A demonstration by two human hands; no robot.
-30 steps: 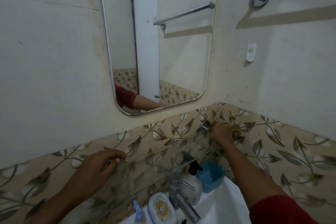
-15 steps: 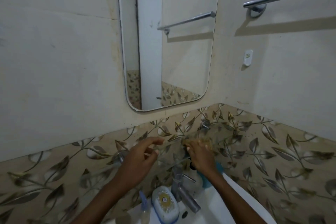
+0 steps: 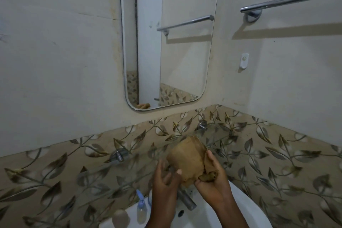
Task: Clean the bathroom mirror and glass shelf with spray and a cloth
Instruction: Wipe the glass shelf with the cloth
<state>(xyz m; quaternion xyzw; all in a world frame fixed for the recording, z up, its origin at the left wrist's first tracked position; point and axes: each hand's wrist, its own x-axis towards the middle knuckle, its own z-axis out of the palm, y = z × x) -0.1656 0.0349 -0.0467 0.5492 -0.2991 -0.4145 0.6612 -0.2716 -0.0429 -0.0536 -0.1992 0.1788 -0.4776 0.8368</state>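
Holding the tan cloth (image 3: 187,161) up at lower centre of the frame, above the tap (image 3: 187,202) and the basin (image 3: 212,216), in front of the glass shelf (image 3: 218,136) rather than flat on it. Gripping its bunched lower end with the right hand (image 3: 212,185), fingers curled under the wad and thumb laid up along the cloth's right edge. Meeting its lower left corner with the left hand (image 3: 163,181): fingers spread and loose, thumb tip against the fabric; hard to say at this angle whether pinching or merely touching.

A second ago, working apart: right hand with the cloth at the shelf's far right bracket (image 3: 202,125), left hand steadying the left end. Half a second ago, drawn in to the middle of the shelf. Now off the glass altogether, with both hands on the cloth.

Likely done with that wiping pass, then, and opening or refolding the cloth for a fresh face. Small specks on the mirror (image 3: 172,46) at upper centre, so probably more wiping due there. No sight of the spray bottle.
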